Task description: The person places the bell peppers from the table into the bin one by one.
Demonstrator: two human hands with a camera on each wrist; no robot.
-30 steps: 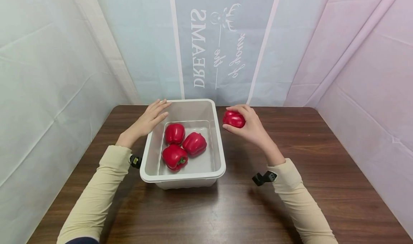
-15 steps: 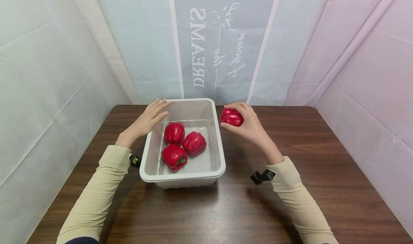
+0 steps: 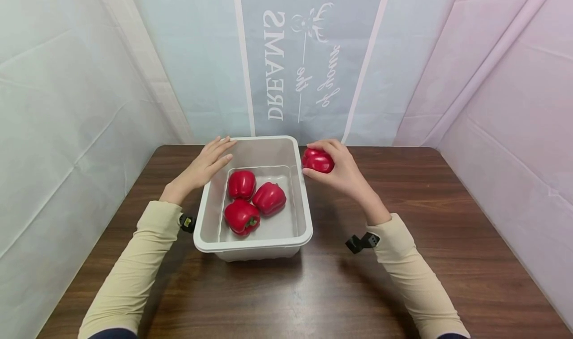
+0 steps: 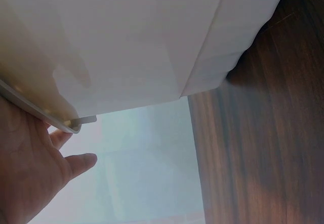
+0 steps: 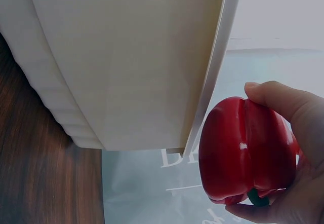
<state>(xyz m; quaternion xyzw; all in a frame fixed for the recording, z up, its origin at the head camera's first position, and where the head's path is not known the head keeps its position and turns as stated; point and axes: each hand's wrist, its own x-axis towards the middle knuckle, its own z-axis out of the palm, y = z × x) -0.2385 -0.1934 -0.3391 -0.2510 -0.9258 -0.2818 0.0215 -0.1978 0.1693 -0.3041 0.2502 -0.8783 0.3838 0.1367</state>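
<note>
A glossy red bell pepper (image 3: 319,161) is gripped between the thumb and fingers of my right hand (image 3: 342,172), just beside the right rim of a white plastic bin (image 3: 306,204). In the right wrist view the pepper (image 5: 248,153) shows its green stem low down, and it is held above the rim's level. Three more red peppers lie inside the bin: one at the back left (image 3: 242,184), one at the right (image 3: 269,198), one in front (image 3: 242,217). My left hand (image 3: 203,167) rests at the bin's left rim, fingers extended; the left wrist view shows its thumb apart from the wall.
The bin stands on a dark brown wooden table (image 3: 358,289). A printed cloth (image 3: 309,70) hangs behind the table, with pale cloth walls at both sides. Small black cameras (image 3: 362,242) are strapped at both wrists.
My right hand has moved slightly left and away from me with the pepper, closer to the bin's right rim. The left hand, the bin and the peppers inside stay in place.
</note>
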